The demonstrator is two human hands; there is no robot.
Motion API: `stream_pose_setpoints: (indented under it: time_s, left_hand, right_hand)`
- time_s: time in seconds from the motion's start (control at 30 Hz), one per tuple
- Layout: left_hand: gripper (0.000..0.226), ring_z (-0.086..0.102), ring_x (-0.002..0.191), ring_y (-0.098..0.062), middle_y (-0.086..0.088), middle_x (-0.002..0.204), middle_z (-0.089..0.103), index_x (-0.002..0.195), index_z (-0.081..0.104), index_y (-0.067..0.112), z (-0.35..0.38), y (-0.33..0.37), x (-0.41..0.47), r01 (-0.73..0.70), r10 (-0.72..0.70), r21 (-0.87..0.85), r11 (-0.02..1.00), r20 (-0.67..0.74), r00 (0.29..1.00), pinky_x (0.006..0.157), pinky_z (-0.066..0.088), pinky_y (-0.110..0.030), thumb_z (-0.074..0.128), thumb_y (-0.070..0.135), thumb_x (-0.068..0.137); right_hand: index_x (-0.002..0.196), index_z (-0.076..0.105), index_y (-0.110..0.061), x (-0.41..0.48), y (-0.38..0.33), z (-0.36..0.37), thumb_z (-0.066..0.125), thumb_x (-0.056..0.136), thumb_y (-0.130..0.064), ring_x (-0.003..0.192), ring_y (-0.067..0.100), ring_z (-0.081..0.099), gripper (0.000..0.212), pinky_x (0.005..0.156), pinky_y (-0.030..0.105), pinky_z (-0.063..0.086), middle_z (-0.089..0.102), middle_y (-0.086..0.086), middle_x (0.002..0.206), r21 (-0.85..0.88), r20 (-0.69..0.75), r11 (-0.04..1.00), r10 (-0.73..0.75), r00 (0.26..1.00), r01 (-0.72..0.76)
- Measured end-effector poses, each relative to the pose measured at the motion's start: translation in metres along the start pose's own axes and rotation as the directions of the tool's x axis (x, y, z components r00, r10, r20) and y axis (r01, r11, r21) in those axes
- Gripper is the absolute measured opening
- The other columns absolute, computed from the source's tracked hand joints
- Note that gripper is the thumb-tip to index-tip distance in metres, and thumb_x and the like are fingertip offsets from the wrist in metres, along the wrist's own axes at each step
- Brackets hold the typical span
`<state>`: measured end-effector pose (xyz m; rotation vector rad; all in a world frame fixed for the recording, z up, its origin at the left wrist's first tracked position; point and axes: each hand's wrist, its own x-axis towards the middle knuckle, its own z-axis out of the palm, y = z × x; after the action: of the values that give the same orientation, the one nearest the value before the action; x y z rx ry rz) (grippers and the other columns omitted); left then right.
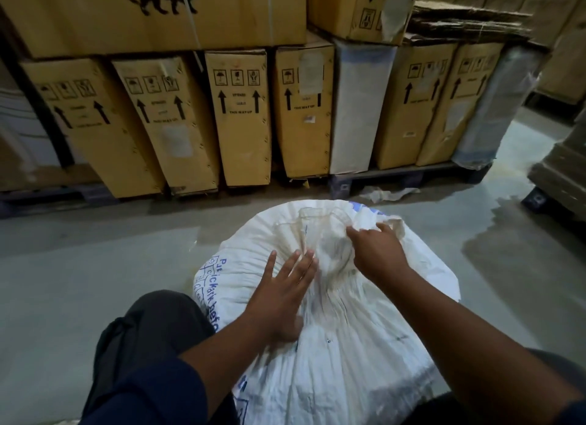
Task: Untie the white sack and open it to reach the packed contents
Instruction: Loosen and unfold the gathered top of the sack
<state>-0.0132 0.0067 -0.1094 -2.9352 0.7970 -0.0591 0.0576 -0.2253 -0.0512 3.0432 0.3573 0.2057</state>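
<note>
A full white woven sack point(342, 345) with blue print lies on the grey floor between my knees. Its mouth is gathered into a bunched neck point(320, 231) at the far end, pleats running toward me. My left hand point(282, 294) rests flat on the sack just left of the neck, fingers spread. My right hand point(377, 250) is at the right side of the bunched neck, fingers curled into the loose fabric; whether they pinch it is hard to tell. No tie or knot shows clearly.
Tall cardboard boxes point(241, 117) with arrow marks stand in a row on pallets point(396, 174) straight ahead, more stacked above. A crumpled scrap point(390, 193) lies on the floor beyond the sack. Another pallet load point(558, 177) stands at right. A wet-looking patch point(513, 221) marks the floor.
</note>
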Motion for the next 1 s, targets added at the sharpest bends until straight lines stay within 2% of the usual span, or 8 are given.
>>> stream_pose_setpoints:
  time_s: [0.1,0.23,0.43,0.53,0.63,0.77,0.9,1.0]
  left_hand:
    - [0.099,-0.003,0.163,-0.019,-0.002,0.177,-0.005,0.168,0.004,0.015,-0.024,0.010,0.011,-0.041,-0.011,-0.203,0.978,-0.249,0.968,0.128,0.006,-0.060,0.053,0.035,0.085]
    - [0.082,0.002,0.163,-0.015,0.000,0.174,0.021,0.166,0.023,0.019,-0.064,0.022,0.039,-0.149,0.021,-0.332,0.931,-0.359,0.933,0.131,0.001,-0.052,0.041,0.028,0.087]
    - [0.046,0.065,0.122,-0.025,-0.010,0.115,0.074,0.124,0.065,0.017,-0.064,0.024,0.045,-0.273,0.277,-0.100,0.957,0.029,0.960,0.127,0.021,-0.037,0.032,0.030,0.095]
    - [0.036,0.068,0.106,-0.031,-0.006,0.110,0.073,0.124,0.065,0.024,-0.059,0.028,0.032,-0.207,0.215,-0.070,0.976,0.130,0.968,0.089,0.049,-0.037,0.054,0.024,0.091]
    - [0.055,0.058,0.131,-0.030,-0.005,0.140,0.062,0.137,0.062,0.025,-0.041,0.027,0.017,-0.273,0.273,0.000,0.962,0.041,0.961,0.111,0.042,-0.042,0.069,0.032,0.083]
    - [0.089,0.013,0.162,-0.033,-0.011,0.173,0.023,0.156,0.043,0.021,-0.023,0.030,0.004,-0.303,0.298,0.071,0.950,0.069,0.952,0.130,-0.001,-0.055,0.073,0.051,0.078]
    - [0.105,0.003,0.163,-0.027,-0.004,0.171,0.028,0.162,0.032,0.022,-0.030,0.030,0.002,-0.257,0.251,0.029,0.966,0.147,0.957,0.129,-0.010,-0.052,0.073,0.061,0.074]
    - [0.106,0.005,0.163,-0.024,-0.002,0.162,0.043,0.161,0.034,0.021,-0.036,0.027,0.004,-0.252,0.240,0.055,0.966,0.162,0.957,0.128,-0.016,-0.049,0.063,0.066,0.069]
  right_hand:
    - [0.142,0.056,-0.008,-0.035,0.002,0.012,0.063,0.080,-0.011,0.109,0.027,0.073,0.063,0.108,0.046,0.046,0.077,0.014,0.112,-0.031,-0.193,0.983,-0.182,0.964,0.180]
    - [0.131,0.065,-0.001,-0.084,-0.006,0.017,0.035,0.073,-0.013,0.095,0.029,0.074,0.066,0.104,0.042,0.043,0.076,0.011,0.092,-0.097,-0.297,0.917,-0.398,0.868,0.387]
    - [0.124,0.071,-0.007,-0.154,-0.021,0.021,0.038,0.074,-0.016,0.091,0.018,0.074,0.061,0.108,0.040,0.041,0.077,0.001,0.083,-0.091,-0.169,0.840,-0.543,0.823,0.535]
    - [0.116,0.074,-0.013,-0.171,-0.021,0.020,0.043,0.072,-0.023,0.068,0.016,0.072,0.056,0.103,0.038,0.050,0.071,-0.003,0.065,-0.070,-0.044,0.836,-0.547,0.836,0.544]
    - [0.111,0.073,-0.022,-0.165,-0.025,0.005,0.059,0.070,-0.024,0.072,0.019,0.072,0.043,0.095,0.033,0.056,0.073,0.000,0.073,-0.070,0.113,0.847,-0.518,0.848,0.527]
    - [0.123,0.067,-0.033,-0.130,-0.031,-0.040,0.061,0.095,-0.040,0.111,0.022,0.065,0.030,0.097,0.035,0.051,0.073,-0.001,0.117,0.335,0.417,0.908,-0.382,0.825,0.251]
    - [0.096,0.071,-0.026,-0.096,-0.033,-0.055,0.054,0.095,-0.032,0.080,0.023,0.067,0.017,0.073,0.043,0.055,0.075,0.000,0.088,0.430,0.086,0.880,-0.263,0.961,0.203]
    - [0.115,0.069,-0.028,-0.085,-0.032,-0.038,0.057,0.097,-0.030,0.102,0.018,0.066,0.021,0.088,0.042,0.053,0.074,-0.007,0.111,0.390,0.067,0.899,-0.244,0.967,0.200]
